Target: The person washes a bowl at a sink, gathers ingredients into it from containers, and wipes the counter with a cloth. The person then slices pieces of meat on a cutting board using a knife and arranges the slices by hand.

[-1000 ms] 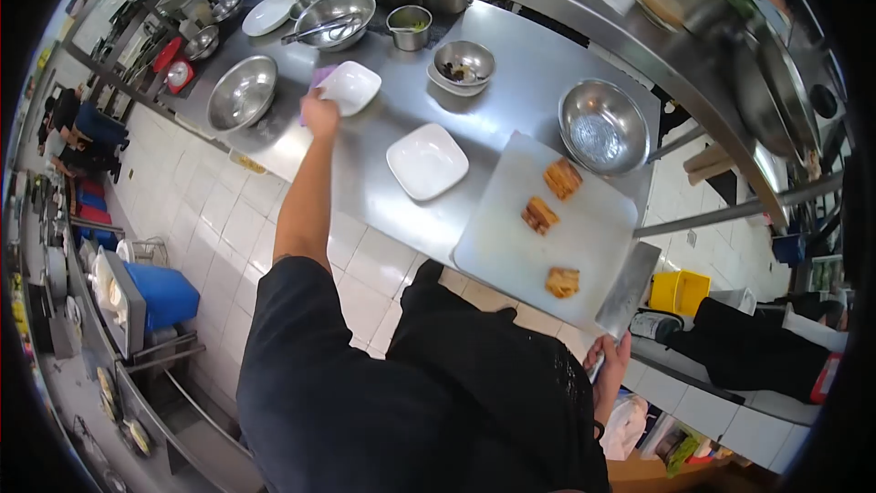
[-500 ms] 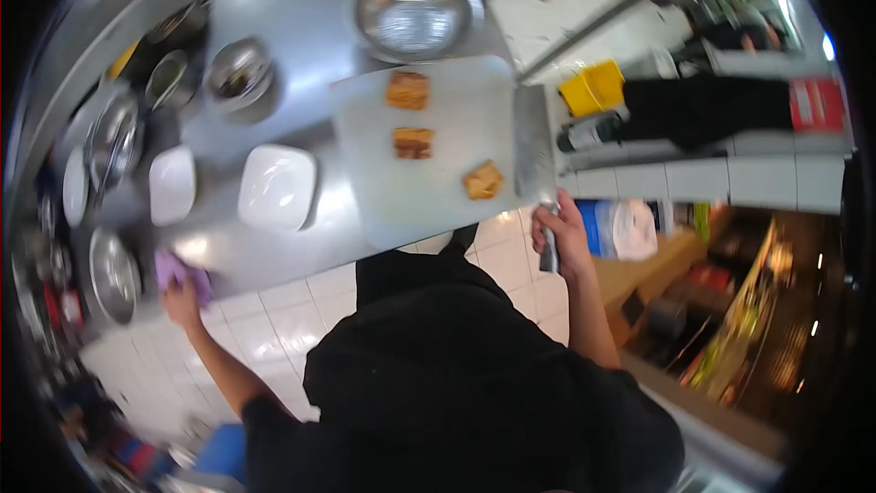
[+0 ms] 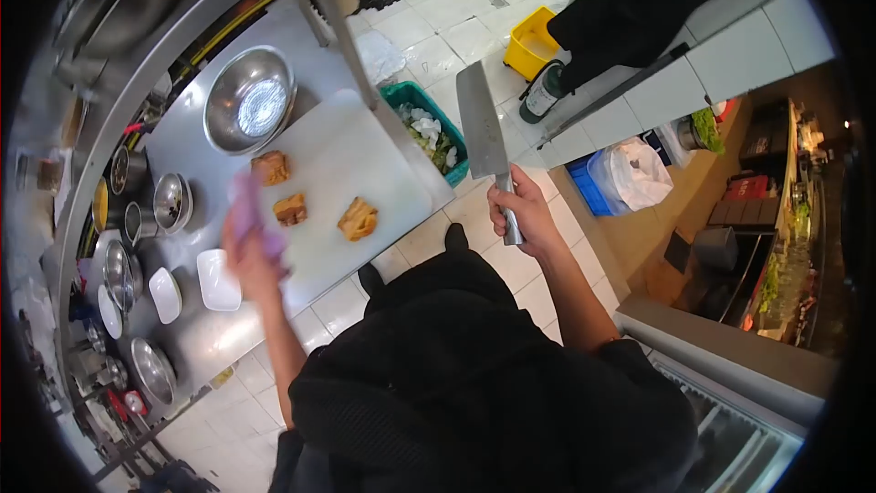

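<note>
Holding a cleaver [image 3: 481, 119] by its steel handle, the right hand [image 3: 525, 212] sits just off centre toward three o'clock, in front of the tiled floor [image 3: 456, 46]. Fingers wrapped fully round the handle, blade pointing away toward eleven. Held out beyond the board's end, probably to part the edge from the other hand.

Left hand [image 3: 255, 265], between eight and nine o'clock: fingers bunched on a purple cloth [image 3: 260, 215] (both blurred, so the exact grip is hard to read). Cannot tell whether the cloth touches the cutting board [image 3: 356, 155] behind it. Gathered in a loose wad, it likely suits one-handed use.

Board at ten to eleven o'clock, near the front edge of the counter [image 3: 182, 128], presumably for easy reach. On it, three browned pieces [image 3: 358, 218], perhaps cooked meat, apart from one another, which should leave room around each.

Wide steel bowl [image 3: 250, 99] at ten, just beyond the board; handy, I judge, for things passed off it. Two white dishes [image 3: 219, 280] side by side toward half past eight. Green bin [image 3: 401, 91] near twelve, leafy scraps inside; its place by the board's end seems chosen for trimmings.
</note>
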The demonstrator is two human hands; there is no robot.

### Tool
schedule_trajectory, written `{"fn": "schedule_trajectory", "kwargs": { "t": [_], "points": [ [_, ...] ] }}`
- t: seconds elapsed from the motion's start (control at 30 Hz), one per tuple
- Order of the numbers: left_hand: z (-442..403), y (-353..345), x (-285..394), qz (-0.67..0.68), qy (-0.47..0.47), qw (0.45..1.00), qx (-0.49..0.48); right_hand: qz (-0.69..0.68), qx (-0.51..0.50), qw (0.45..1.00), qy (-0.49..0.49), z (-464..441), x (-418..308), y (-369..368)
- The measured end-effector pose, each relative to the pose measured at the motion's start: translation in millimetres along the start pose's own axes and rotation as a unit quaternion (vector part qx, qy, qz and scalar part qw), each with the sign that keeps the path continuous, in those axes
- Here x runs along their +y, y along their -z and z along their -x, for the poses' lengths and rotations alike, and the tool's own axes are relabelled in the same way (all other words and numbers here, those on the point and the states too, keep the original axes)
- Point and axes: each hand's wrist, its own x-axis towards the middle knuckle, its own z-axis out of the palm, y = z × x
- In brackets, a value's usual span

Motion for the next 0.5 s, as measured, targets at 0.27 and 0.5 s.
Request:
{"fn": "schedule_trajectory", "kwargs": {
  "t": [0.27,0.5],
  "points": [
    [133.4,-293.3,33.2,-0.084,-0.609,0.639,-0.463,-0.096,0.000,0.995,-0.016,58.4,-44.0,81.1],
    [58.4,-385.1,9.1,-0.088,-0.609,0.633,-0.471,-0.088,-0.079,0.990,-0.078,116.6,-65.7,165.5]
  ]
}}
